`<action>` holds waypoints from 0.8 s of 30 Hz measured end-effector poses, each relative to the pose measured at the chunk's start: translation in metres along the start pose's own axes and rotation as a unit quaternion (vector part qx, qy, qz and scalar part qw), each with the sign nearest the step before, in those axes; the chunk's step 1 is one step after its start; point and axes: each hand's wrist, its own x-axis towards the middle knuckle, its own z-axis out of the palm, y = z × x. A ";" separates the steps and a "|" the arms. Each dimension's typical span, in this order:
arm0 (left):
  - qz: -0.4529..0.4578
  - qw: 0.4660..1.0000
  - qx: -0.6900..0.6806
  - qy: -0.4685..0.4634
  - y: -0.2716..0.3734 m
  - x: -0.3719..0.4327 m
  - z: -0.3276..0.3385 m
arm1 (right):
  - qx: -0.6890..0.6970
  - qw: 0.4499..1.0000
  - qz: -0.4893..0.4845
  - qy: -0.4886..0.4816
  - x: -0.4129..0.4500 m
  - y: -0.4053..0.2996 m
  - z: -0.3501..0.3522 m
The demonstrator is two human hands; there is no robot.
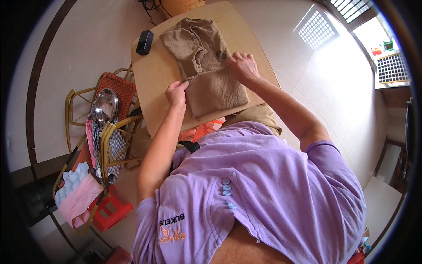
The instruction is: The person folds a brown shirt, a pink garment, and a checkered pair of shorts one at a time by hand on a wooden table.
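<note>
A brown cloth garment, which looks like trousers, lies folded on the light wooden table before me. Its near part is turned over into a smooth flat panel, while the far part is creased and shows a seam. At the panel's left far corner, my left hand pinches the fabric edge between thumb and fingers. My right hand is at the garment's right edge, level with the fold, its fingers curled on the cloth. What lies under those fingers is hidden.
A black box-shaped object stands at the table's left edge. To the left are chairs with woven red seats, one bearing a round metal container and clothes. A red plastic stool is below them. Behind the table stands a yellow container near black cables.
</note>
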 end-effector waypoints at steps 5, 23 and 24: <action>0.061 0.965 0.254 -0.008 -0.015 -0.053 -0.004 | 0.023 0.999 -0.041 0.016 -0.033 0.000 0.020; 0.447 0.801 0.395 0.052 0.031 -0.047 0.005 | 0.033 0.977 -0.181 0.106 0.041 -0.068 0.012; 0.452 0.798 0.396 0.037 0.033 -0.039 0.016 | 0.036 0.972 -0.200 0.118 0.051 -0.071 0.016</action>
